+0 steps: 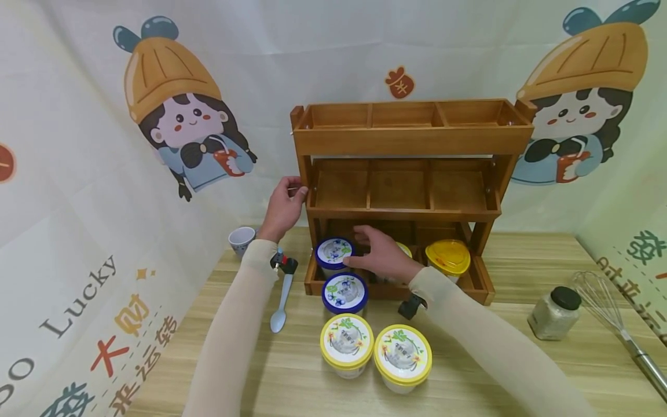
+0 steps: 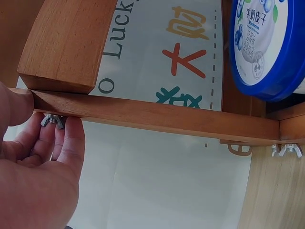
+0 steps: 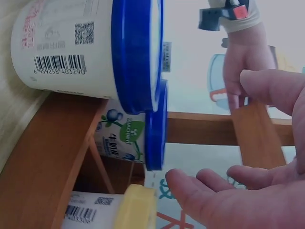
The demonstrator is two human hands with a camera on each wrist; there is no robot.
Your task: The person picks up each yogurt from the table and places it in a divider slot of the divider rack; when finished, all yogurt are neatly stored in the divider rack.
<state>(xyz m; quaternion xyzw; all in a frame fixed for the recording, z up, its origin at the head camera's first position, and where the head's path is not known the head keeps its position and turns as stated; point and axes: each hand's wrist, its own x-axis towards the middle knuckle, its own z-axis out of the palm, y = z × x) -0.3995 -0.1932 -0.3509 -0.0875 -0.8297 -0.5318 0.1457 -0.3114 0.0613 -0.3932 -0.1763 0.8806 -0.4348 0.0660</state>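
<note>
Your left hand (image 1: 283, 204) grips the left post of the wooden rack (image 1: 411, 142), thumb on one side and fingers curled round by the wing nut (image 2: 52, 120). Keep that hold firm so the rack does not slide on the counter (image 1: 292, 370) while the other hand works.

The blue-lidded tub (image 1: 334, 253) sits in the left compartment of the bottom shelf, with a second blue-lidded tub (image 1: 344, 292) just in front of it on the counter. Your right hand (image 1: 383, 255) hovers over the middle compartment, fingers spread and relaxed, holding nothing; its fingertips lie just beside the shelved tub's lid. A yellow-lidded tub (image 1: 448, 258) fills the right compartment.

As I judge it, press that tub squarely back until it seats level, and mind the yellow lid (image 3: 136, 207) partly hidden under your palm.
</note>
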